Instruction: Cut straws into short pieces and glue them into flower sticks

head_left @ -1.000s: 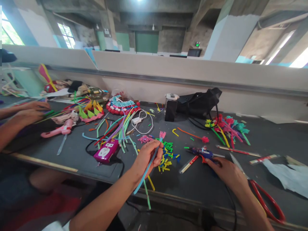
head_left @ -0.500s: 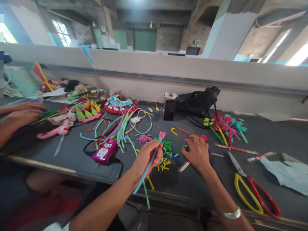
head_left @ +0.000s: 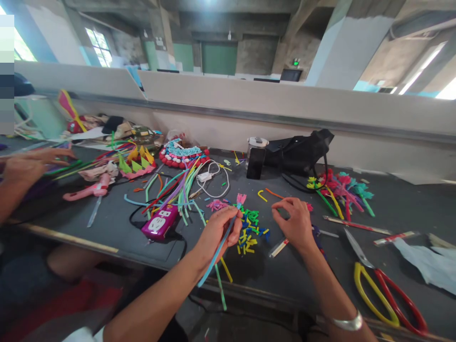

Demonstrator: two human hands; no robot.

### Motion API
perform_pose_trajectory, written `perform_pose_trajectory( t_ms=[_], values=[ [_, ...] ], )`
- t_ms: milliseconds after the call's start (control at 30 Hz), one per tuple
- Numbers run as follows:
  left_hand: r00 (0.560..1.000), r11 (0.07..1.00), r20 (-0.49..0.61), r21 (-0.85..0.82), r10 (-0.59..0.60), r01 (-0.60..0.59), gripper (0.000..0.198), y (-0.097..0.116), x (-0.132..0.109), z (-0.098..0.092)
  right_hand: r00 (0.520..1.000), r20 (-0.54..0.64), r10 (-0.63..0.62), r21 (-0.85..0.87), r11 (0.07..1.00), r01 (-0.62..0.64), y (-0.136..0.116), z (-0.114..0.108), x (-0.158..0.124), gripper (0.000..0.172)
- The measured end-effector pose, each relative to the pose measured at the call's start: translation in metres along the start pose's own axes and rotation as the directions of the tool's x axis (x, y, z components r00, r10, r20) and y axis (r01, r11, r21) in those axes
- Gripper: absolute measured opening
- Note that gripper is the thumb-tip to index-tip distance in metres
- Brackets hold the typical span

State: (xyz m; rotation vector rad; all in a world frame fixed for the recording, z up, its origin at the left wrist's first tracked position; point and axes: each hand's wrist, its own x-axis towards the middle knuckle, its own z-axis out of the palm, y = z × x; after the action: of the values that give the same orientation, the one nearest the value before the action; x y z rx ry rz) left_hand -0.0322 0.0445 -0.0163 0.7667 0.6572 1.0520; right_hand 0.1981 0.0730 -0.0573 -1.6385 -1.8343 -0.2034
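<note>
My left hand (head_left: 223, 230) is closed around a blue pipe cleaner (head_left: 217, 256), which slants down toward the table's front edge. At its upper end, above my fingertips, sits a pink tuft (head_left: 241, 198). My right hand (head_left: 294, 223) is raised a little over the table, thumb and forefinger curled together; whatever lies between them is hidden or too small to name. Between my hands is a pile of short cut pieces: green (head_left: 251, 217), blue (head_left: 265, 232) and yellow (head_left: 247, 246). Pink pieces (head_left: 216, 205) lie behind my left hand.
Large scissors (head_left: 368, 270) with yellow and red handles lie at the right. Finished pipe-cleaner tufts (head_left: 344, 190) rest near a black bag (head_left: 302, 154). A phone (head_left: 255, 163) leans upright. At left are a purple power socket (head_left: 160, 223), a pink glue gun (head_left: 94, 187) and another person's hands (head_left: 32, 164).
My right hand has lifted slightly from the table and its thumb and forefinger have drawn together. Small green pieces beside it no longer show. My left hand keeps its hold; the view has shifted slightly.
</note>
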Motion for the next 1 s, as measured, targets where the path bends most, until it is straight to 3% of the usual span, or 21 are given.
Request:
perform_pose_trajectory(
  t_ms=[67,133,300,433,500,600,800,1000],
  values=[
    [1.0,1.0,-0.014,-0.009,0.018,-0.018,0.018,0.004,0.001,-0.003,0.999,-0.047,-0.019,0.16,0.987,0.026,-0.008,-0.004,0.0,0.018],
    [0.998,0.998,-0.028,-0.013,0.054,-0.055,0.017,0.008,0.002,-0.007,0.999,-0.016,-0.042,0.208,0.977,0.045,-0.014,-0.005,-0.002,0.017],
    [0.988,0.991,-0.074,0.005,0.133,-0.133,0.018,0.017,0.002,-0.02,0.992,0.099,-0.084,0.156,0.985,0.068,-0.017,0.0,-0.01,0.013],
    [0.981,0.988,-0.125,0.013,0.152,-0.151,0.018,0.023,-0.001,-0.026,0.978,0.162,-0.13,0.131,0.985,0.11,-0.02,0.001,-0.011,0.023],
    [0.975,0.984,-0.138,0.013,0.177,-0.176,0.018,0.024,-0.002,-0.029,0.969,0.201,-0.142,0.107,0.987,0.123,-0.028,0.0,-0.008,0.029],
    [0.972,0.982,-0.14,0.004,0.188,-0.189,0.018,0.024,-0.002,-0.036,0.954,0.262,-0.146,0.083,0.988,0.129,-0.045,0.003,0.006,0.021],
    [0.985,0.992,-0.122,-0.017,0.12,-0.123,0.021,0.021,0.001,-0.041,0.901,0.394,-0.183,0.07,0.983,0.169,-0.08,0.036,0.043,0.022],
    [0.988,0.996,-0.134,-0.019,0.08,-0.084,0.023,0.019,0.0,-0.037,0.865,0.466,-0.189,0.011,0.978,0.208,-0.092,0.066,0.052,0.018]
  ],
)
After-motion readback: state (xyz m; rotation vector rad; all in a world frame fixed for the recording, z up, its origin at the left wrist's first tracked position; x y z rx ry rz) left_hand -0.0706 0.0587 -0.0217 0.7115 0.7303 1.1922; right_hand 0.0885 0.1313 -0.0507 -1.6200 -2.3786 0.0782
